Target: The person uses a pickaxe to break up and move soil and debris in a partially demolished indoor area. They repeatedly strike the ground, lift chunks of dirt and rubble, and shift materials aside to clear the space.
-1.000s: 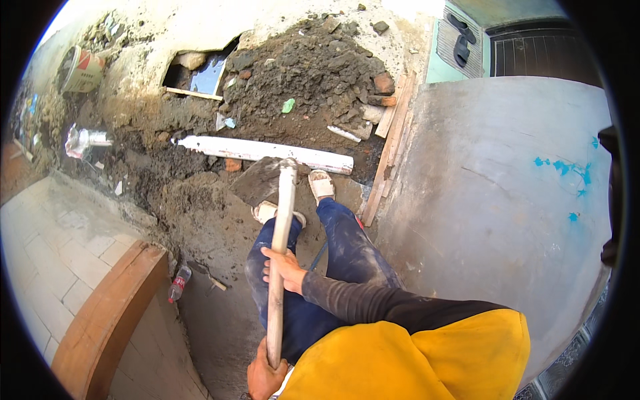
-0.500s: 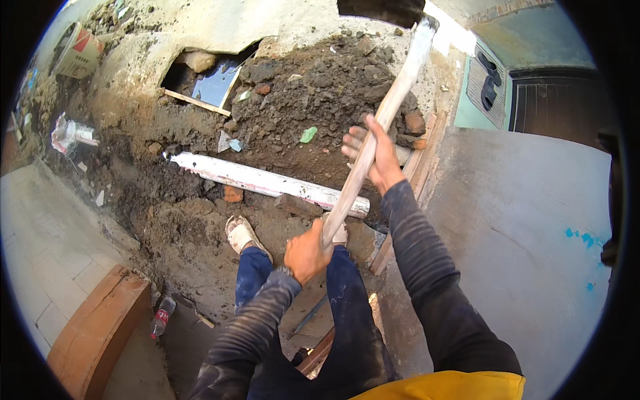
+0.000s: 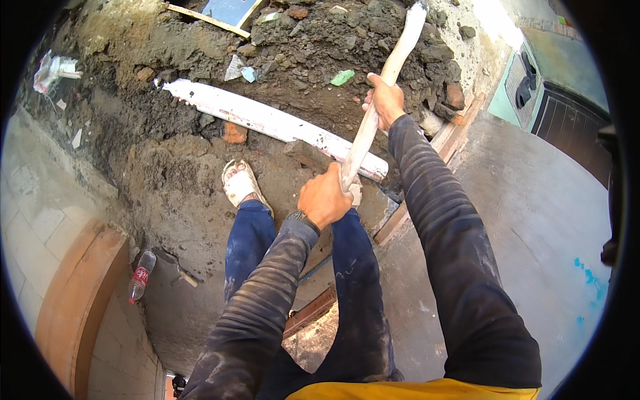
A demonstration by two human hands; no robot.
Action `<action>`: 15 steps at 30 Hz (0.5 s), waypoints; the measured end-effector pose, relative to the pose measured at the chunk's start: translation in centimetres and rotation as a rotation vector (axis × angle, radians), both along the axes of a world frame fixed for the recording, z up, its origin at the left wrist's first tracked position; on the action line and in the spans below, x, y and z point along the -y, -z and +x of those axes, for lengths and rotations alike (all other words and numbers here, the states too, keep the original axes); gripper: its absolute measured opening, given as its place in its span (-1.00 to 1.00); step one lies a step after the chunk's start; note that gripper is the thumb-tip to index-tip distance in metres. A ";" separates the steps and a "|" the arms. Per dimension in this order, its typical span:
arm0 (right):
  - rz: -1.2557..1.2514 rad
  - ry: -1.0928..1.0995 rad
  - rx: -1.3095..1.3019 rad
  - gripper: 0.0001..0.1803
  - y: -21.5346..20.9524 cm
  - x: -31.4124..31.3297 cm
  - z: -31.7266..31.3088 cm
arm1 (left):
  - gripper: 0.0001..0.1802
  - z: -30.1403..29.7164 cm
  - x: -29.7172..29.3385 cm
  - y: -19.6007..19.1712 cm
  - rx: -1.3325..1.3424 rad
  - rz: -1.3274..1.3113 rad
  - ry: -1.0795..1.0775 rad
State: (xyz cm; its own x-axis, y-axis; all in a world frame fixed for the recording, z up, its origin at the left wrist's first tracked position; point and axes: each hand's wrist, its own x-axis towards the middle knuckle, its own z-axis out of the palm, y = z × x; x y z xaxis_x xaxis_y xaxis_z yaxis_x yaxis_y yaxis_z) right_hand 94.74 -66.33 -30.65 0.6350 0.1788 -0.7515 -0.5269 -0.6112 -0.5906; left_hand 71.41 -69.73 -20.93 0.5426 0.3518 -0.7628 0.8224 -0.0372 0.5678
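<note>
A long pale wooden tool handle (image 3: 373, 120) slants away from me over the dug ground. Its far end runs to the top of the picture, and no tool head shows there. My left hand (image 3: 325, 197) is closed round the near end, above my right foot. Further up the shaft, my right hand (image 3: 387, 101) is closed on it, thumb uppermost. Beneath the handle lies a dirty white pipe (image 3: 267, 121), stretching from the left to below my hands. Loose dark soil (image 3: 307, 57) with stones is heaped beyond the pipe.
A brick piece (image 3: 235, 133) lies against the pipe. Wooden planks (image 3: 457, 130) edge a grey concrete slab (image 3: 513, 200) on the right. A plastic bottle (image 3: 141, 275) stands near a brown curved block (image 3: 80, 300) at left. A wood-framed opening (image 3: 212, 19) sits at the top.
The view has shifted, so the ground appears higher up. My right hand's fingers, looser before, now wrap the handle. The handle's far end reaches the top edge.
</note>
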 end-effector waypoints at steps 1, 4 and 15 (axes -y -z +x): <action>-0.009 -0.010 0.005 -0.66 -1.5 0.4 -0.4 | -0.45 -0.6 0.7 -1.3 -0.011 -0.018 -0.012; -0.040 -0.020 -0.035 -0.68 -4.2 2.0 -3.7 | -0.45 -3.4 2.5 -4.5 -0.042 -0.083 -0.016; -0.255 0.060 -0.400 -0.71 -8.3 15.6 -21.7 | -0.46 -17.8 15.6 -13.0 -0.310 -0.241 -0.053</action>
